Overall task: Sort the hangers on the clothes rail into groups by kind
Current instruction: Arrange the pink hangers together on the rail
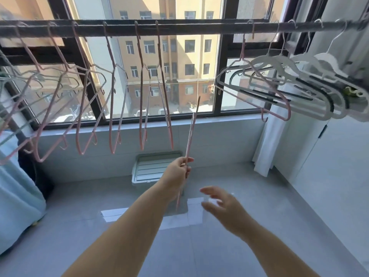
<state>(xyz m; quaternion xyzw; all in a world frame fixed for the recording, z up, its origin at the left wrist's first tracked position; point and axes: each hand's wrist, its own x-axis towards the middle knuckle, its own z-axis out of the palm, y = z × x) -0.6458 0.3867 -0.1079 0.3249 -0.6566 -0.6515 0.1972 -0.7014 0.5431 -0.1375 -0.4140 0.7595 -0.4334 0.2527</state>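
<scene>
Grey tiles cover the floor [259,226] of a narrow balcony, and a wide window [185,62] with dark frames fills the far wall. A dark clothes rail [199,27] runs from left to right across the top, in front of the glass. Pale blue fabric [18,186] hangs at the near left and a white curtain [267,140] at the far right. Pink wire hangers [112,96] hang in a loose row along the left half of the rail, with a few pale grey wire ones [99,72] mixed in towards the left. White plastic hangers [327,60] are bunched together at the right end, and one pink hanger [242,49] hangs just left of that bunch, overlapping it. A pale plastic crate [151,166] sits on the floor against the far wall. One more pink wire hanger [191,128] is off the rail, seen edge-on and nearly upright, below the gap between the two groups. The left hand [177,170] pinches it partway down its length between fingers and thumb. The right hand [223,206] is near and lower, blurred, with fingers spread and holding nothing.
</scene>
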